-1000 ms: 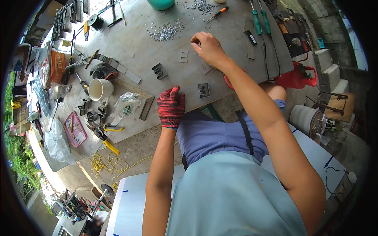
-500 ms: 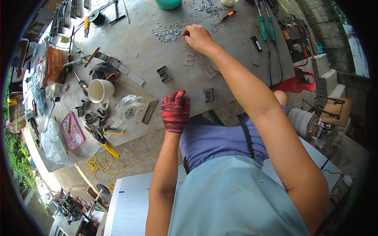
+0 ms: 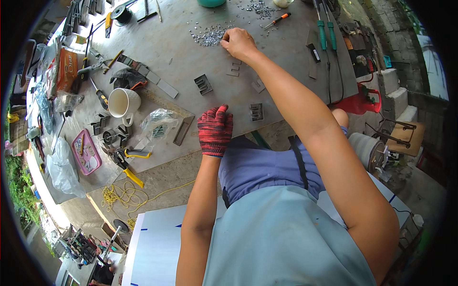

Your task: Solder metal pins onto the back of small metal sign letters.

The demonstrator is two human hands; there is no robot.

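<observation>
My right hand [image 3: 239, 44], bare, reaches to the right edge of a pile of small silvery metal pieces [image 3: 209, 36] on the metal table. Its fingers are pressed together and hide whatever may be between them. My left hand [image 3: 214, 131], in a red and black knit glove, rests at the table's near edge with its fingers curled; any contents are hidden. Just beyond it stands a slotted metal part [image 3: 203, 85]. A similar slotted part [image 3: 256, 112] sits to its right. Two flat notched metal pieces, one [image 3: 234, 68] nearer the pile and one [image 3: 258, 86] beside my right forearm, lie between.
Left of the gloved hand are a white mug [image 3: 124, 104], yellow-handled snips [image 3: 128, 162], a pink tray [image 3: 87, 152] and plastic bags [image 3: 67, 169]. An orange-handled screwdriver [image 3: 277, 20] lies beyond my right hand. Green-handled tools with cords [image 3: 327, 35] lie at the right.
My right hand stays at the pile, its fingers turned slightly down into the pieces. The gloved left hand shows little change. The whole view has shifted slightly.
</observation>
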